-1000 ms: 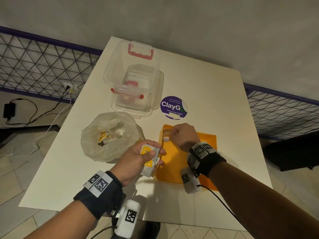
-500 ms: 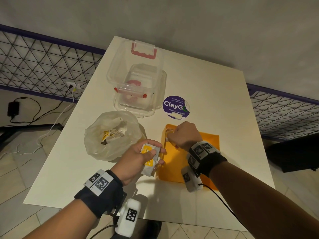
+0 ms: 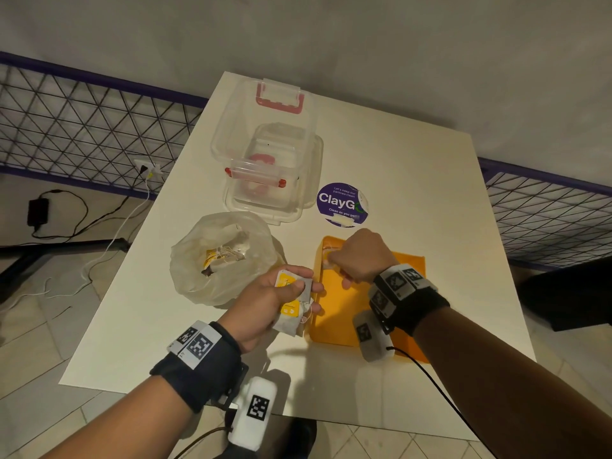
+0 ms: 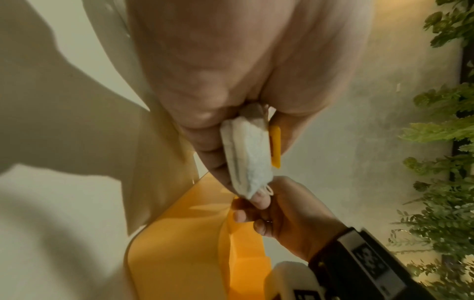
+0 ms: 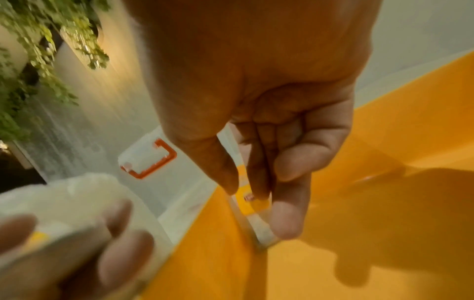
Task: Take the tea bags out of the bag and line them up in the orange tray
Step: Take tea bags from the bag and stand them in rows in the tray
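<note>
The left hand (image 3: 265,303) grips a bunch of tea bags (image 3: 291,306) just beside the orange tray (image 3: 334,313). Over its far corner, the right hand (image 3: 361,256) pinches one tea bag (image 5: 252,205), the plastic bag (image 3: 222,256) beyond the left hand.

Right hand (image 3: 359,256) covers most of the tea bag (image 5: 252,205) it pinches in the tray (image 3: 341,313) corner. Left hand (image 3: 265,303) hides its stack (image 3: 291,306) count. Bag (image 3: 225,256) contents too murky. Right wrist view blurred near left fingers (image 5: 120,261).
</note>
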The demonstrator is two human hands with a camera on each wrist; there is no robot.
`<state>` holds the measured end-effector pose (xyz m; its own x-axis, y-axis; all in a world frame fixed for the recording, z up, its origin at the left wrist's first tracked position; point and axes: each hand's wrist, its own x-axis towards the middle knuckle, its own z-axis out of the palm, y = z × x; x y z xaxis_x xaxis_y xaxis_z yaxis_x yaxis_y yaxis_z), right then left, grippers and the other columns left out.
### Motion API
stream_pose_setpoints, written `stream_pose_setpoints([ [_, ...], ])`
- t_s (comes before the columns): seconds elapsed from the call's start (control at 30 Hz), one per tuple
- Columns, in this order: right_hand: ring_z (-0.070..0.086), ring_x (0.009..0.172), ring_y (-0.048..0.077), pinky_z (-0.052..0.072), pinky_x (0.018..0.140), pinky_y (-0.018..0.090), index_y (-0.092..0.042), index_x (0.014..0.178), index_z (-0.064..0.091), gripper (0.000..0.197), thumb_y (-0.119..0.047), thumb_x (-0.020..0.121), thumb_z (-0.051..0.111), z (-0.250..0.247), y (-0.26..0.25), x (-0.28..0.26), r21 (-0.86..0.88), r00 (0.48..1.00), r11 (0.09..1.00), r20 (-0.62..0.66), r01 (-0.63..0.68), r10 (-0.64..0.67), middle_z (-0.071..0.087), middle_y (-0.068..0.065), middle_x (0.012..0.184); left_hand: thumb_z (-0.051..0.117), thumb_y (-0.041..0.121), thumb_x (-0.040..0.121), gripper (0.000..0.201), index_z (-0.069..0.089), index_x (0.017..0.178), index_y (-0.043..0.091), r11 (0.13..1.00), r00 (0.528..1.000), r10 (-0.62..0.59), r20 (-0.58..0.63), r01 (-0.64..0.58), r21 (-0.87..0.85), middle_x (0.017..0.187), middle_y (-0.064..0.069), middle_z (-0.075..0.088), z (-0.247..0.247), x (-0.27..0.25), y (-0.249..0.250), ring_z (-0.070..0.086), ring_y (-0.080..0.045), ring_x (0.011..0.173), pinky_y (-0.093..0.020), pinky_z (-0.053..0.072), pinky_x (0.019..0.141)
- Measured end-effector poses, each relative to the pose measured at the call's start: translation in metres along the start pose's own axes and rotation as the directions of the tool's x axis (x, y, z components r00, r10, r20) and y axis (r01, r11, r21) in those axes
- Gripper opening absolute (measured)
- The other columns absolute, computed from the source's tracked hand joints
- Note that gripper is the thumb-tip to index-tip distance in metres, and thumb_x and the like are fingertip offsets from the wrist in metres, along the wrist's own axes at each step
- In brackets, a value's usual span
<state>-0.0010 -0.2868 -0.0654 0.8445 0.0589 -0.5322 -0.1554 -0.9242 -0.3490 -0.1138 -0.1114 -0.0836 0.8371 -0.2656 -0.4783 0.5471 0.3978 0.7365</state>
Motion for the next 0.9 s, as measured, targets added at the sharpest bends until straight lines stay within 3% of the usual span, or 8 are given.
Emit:
stream_pose_setpoints([
  [0.1,0.065,0.055,0.013,0.050,0.062,0.026,-0.007,0.077,0.074,0.028,-0.029,0.089,0.062,-0.015,-0.001,-0.024,0.088,0.975,0.977,-0.122,0.196,-0.185,0.072,0.002,0.065,0.057,-0.007,0.084,0.045,0.052,0.128,-0.001,0.998,1.000,-0.027,0.005,0.027,-0.051,0.115,-0.028,0.067,0.000,0.002,0.003,0.068,-0.038,0.083,-0.041,0.054,0.075],
  [0.2,0.064,0.078,0.003,0.048,0.070,0.016,-0.019,0.092,0.077,0.011,-0.026,0.088,0.070,-0.021,-0.012,-0.049,0.161,0.910,0.895,-0.091,0.415,-0.405,0.073,-0.010,0.087,0.055,-0.010,0.068,0.066,0.044,0.132,0.000,0.998,0.998,-0.046,0.037,0.048,-0.050,0.113,-0.029,0.068,0.003,0.004,0.003,0.068,-0.039,0.082,-0.044,0.054,0.078],
  [0.33,0.058,0.085,-0.002,0.044,0.073,0.007,-0.027,0.110,0.073,0.026,-0.022,0.085,0.074,-0.012,-0.020,-0.058,0.114,0.822,0.819,0.029,0.562,-0.568,0.066,-0.013,0.102,0.049,-0.024,0.077,0.064,0.055,0.126,0.017,0.995,0.998,0.017,0.063,-0.023,0.100,0.094,-0.005,0.073,0.011,0.004,0.006,0.070,-0.023,0.078,-0.033,0.058,0.065],
  [0.43,0.055,0.081,-0.010,0.040,0.070,0.004,-0.025,0.114,0.071,0.031,-0.016,0.084,0.074,-0.002,-0.022,-0.059,0.077,0.797,0.802,0.088,0.593,-0.598,0.067,-0.010,0.101,0.051,-0.026,0.073,0.063,0.060,0.118,0.017,0.986,0.994,0.053,0.096,-0.068,0.154,0.104,-0.009,0.062,0.017,0.001,0.012,0.068,-0.023,0.084,-0.032,0.057,0.066],
  [0.57,0.060,0.080,0.008,0.049,0.070,0.020,-0.023,0.100,0.073,0.016,-0.017,0.085,0.071,-0.004,-0.023,-0.059,0.064,0.829,0.828,0.014,0.557,-0.559,0.066,-0.008,0.092,0.060,-0.011,0.070,0.060,0.053,0.126,0.009,0.980,0.997,0.016,0.081,-0.032,0.198,0.114,-0.022,0.067,0.012,-0.001,0.011,0.068,-0.038,0.093,-0.053,0.055,0.084],
  [0.63,0.061,0.080,0.010,0.052,0.071,0.024,-0.024,0.092,0.073,0.008,-0.020,0.085,0.073,-0.010,-0.022,-0.060,0.041,0.841,0.840,-0.026,0.542,-0.541,0.065,-0.009,0.092,0.058,-0.014,0.077,0.051,0.052,0.124,0.005,0.981,0.997,-0.017,0.076,0.002,0.192,0.114,-0.027,0.068,0.007,-0.001,0.010,0.069,-0.037,0.085,-0.049,0.054,0.081],
  [0.8,0.058,0.072,-0.005,0.042,0.063,0.006,-0.020,0.082,0.075,0.003,-0.021,0.082,0.077,-0.037,-0.013,-0.055,0.082,0.872,0.882,-0.216,0.464,-0.439,0.067,-0.014,0.080,0.048,-0.020,0.087,0.042,0.055,0.122,0.002,0.973,0.998,-0.032,0.048,0.020,0.231,0.115,-0.026,0.068,0.000,-0.003,0.005,0.070,-0.034,0.082,-0.044,0.054,0.077],
  [0.9,0.058,0.072,-0.002,0.041,0.062,0.009,-0.018,0.078,0.075,0.005,-0.019,0.080,0.079,-0.053,-0.001,-0.051,0.119,0.879,0.911,-0.335,0.396,-0.338,0.065,-0.017,0.074,0.050,-0.018,0.088,0.042,0.057,0.124,0.003,0.973,0.999,-0.036,0.029,0.029,0.230,0.113,-0.023,0.070,-0.004,-0.005,0.002,0.070,-0.036,0.085,-0.051,0.052,0.085],
])
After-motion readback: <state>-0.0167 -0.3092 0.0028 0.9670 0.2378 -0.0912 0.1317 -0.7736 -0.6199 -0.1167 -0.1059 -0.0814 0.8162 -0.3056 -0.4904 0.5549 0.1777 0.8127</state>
